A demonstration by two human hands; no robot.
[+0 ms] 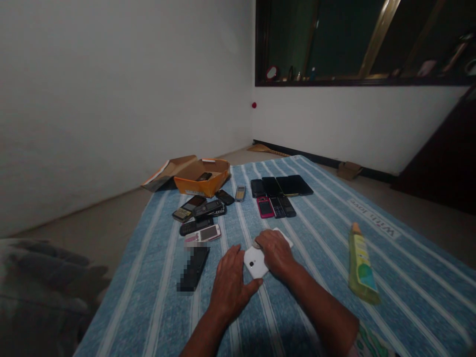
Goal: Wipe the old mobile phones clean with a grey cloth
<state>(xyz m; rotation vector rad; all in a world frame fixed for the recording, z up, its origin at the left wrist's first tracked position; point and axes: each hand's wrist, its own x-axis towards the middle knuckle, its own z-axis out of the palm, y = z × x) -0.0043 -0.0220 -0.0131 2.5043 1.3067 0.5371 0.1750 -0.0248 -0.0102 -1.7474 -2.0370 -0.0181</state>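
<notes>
A white phone lies back side up on the striped cloth, its dark camera lens showing. Along its left edge, my left hand rests with the thumb at the near corner, holding it between thumb and fingers. My right hand lies over the phone's far right part with curled fingers. A small greyish bit shows at its fingertips, too hidden to name. White also shows beyond the right knuckles; whether it belongs to the same phone I cannot tell. Left of my hands lies a black phone, partly pixelated.
Several old phones lie in a loose pile before an opened orange box, which has a phone inside. Further right are rows of dark phones and a pink phone. A yellow-green bottle lies at right on the blue striped cloth.
</notes>
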